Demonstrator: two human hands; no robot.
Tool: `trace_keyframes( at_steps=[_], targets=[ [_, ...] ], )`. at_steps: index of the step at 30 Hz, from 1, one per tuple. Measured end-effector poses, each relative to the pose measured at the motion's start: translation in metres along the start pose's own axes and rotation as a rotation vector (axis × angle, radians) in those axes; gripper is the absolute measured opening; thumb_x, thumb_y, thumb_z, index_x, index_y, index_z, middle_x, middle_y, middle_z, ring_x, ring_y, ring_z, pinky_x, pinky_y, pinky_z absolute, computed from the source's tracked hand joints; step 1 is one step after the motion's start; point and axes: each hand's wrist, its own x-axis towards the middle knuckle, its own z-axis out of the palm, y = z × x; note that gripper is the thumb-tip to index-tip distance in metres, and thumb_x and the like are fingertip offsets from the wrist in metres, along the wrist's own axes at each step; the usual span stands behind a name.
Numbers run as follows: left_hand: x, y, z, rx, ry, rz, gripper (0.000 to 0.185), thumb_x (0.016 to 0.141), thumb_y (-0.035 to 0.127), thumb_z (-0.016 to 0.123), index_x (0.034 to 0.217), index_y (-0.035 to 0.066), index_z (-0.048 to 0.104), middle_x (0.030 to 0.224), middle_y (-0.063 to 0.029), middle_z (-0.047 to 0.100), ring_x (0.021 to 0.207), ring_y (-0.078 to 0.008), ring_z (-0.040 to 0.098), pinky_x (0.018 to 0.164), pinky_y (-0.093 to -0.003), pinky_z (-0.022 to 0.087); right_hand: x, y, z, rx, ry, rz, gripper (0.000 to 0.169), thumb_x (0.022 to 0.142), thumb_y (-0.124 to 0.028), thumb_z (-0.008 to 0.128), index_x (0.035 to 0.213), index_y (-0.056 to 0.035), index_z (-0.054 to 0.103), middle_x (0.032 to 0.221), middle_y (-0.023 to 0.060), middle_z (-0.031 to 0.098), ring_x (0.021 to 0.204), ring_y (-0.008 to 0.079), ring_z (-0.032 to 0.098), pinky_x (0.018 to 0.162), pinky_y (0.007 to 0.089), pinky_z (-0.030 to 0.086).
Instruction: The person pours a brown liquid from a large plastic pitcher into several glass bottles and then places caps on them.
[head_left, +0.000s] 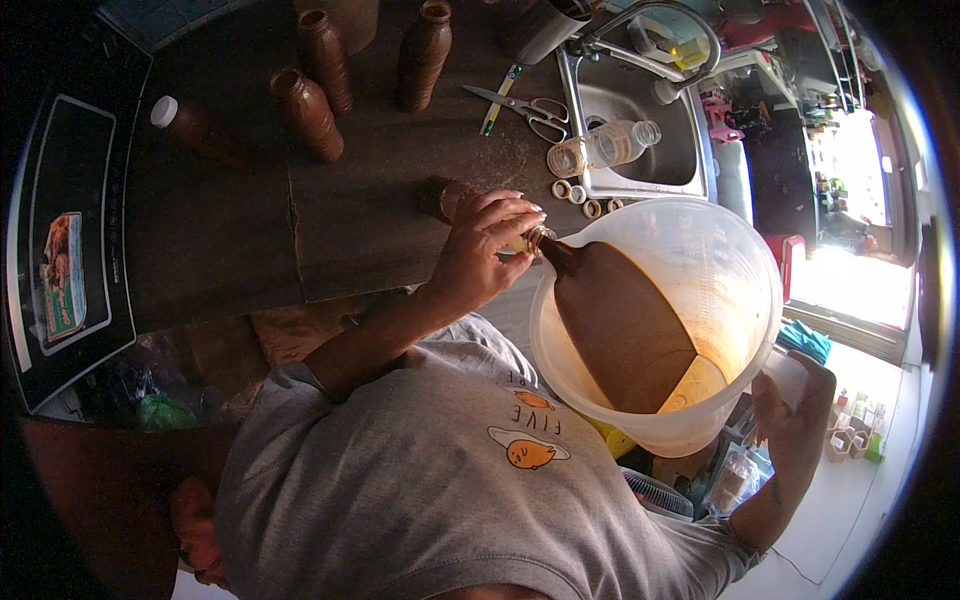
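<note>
My left hand (484, 244) is wrapped around the neck of a clear bottle (448, 198) with brown liquid inside. The bottle's mouth meets the spout of a large translucent plastic pitcher (735, 247), which is tipped toward it. Brown liquid (630, 322) runs along the spout into the bottle's mouth. On the far side of the pitcher, my right hand (784, 394) grips its handle (786, 375). Three uncapped bottles full of brown liquid (309, 116) (328, 64) (424, 56) stand on the dark countertop (217, 255).
A white-capped bottle (196, 127) is near the black cooktop (79, 225) at left. Scissors (525, 111) lie over a green-yellow strip (501, 97). An empty clear bottle (607, 144) lies at the edge of the steel sink (675, 184), beside several loose caps (576, 194). A faucet (705, 64) arches above.
</note>
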Motion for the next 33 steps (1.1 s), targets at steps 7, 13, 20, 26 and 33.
trace_keyframes(
  at_steps=[7, 13, 20, 26, 33],
  targets=[
    [0.001, -0.001, 0.001, 0.011, -0.026, 0.015, 0.046, 0.061, 0.006, 0.073, 0.105, 0.007, 0.058, 0.109, -0.0060, 0.052, 0.111, -0.0214, 0.043, 0.097, -0.0378, 0.032, -0.002, -0.005, -0.003, 0.007, 0.003, 0.017, 0.058, 0.063, -0.022, 0.079, 0.107, -0.0031, 0.047, 0.097, 0.0158, 0.045, 0.088, 0.0273, 0.054, 0.073, 0.0356, 0.051],
    [0.001, 0.002, -0.001, 0.054, 0.016, 0.003, 0.044, 0.059, 0.004, 0.072, 0.101, 0.008, 0.060, 0.105, -0.0040, 0.056, 0.107, -0.0222, 0.047, 0.094, -0.0366, 0.035, 0.000, -0.001, 0.001, 0.095, 0.029, -0.012, 0.057, 0.062, -0.021, 0.079, 0.106, -0.0029, 0.047, 0.097, 0.0157, 0.045, 0.088, 0.0268, 0.054, 0.071, 0.0358, 0.052],
    [0.003, 0.002, 0.001, 0.028, 0.014, 0.009, 0.044, 0.059, 0.002, 0.071, 0.101, 0.008, 0.060, 0.106, -0.0042, 0.056, 0.107, -0.0223, 0.047, 0.094, -0.0360, 0.036, -0.004, -0.008, -0.004, 0.040, 0.035, -0.019, 0.058, 0.063, -0.022, 0.079, 0.106, -0.0027, 0.047, 0.095, 0.0151, 0.046, 0.087, 0.0264, 0.054, 0.071, 0.0343, 0.051],
    [0.002, 0.003, -0.004, 0.022, 0.019, -0.009, 0.043, 0.059, 0.003, 0.071, 0.101, 0.007, 0.060, 0.106, -0.0047, 0.056, 0.107, -0.0229, 0.047, 0.094, -0.0360, 0.037, 0.001, -0.002, -0.002, -0.023, 0.029, -0.077, 0.057, 0.064, -0.023, 0.078, 0.106, -0.0021, 0.047, 0.095, 0.0155, 0.046, 0.085, 0.0261, 0.054, 0.070, 0.0344, 0.050],
    [0.003, 0.005, -0.004, 0.010, 0.010, -0.021, 0.043, 0.060, 0.002, 0.070, 0.101, 0.007, 0.060, 0.106, -0.0056, 0.056, 0.107, -0.0231, 0.048, 0.095, -0.0364, 0.036, -0.002, -0.011, -0.005, 0.035, 0.023, -0.034, 0.057, 0.063, -0.021, 0.079, 0.106, -0.0027, 0.047, 0.096, 0.0150, 0.046, 0.085, 0.0257, 0.054, 0.069, 0.0345, 0.051]
  ],
)
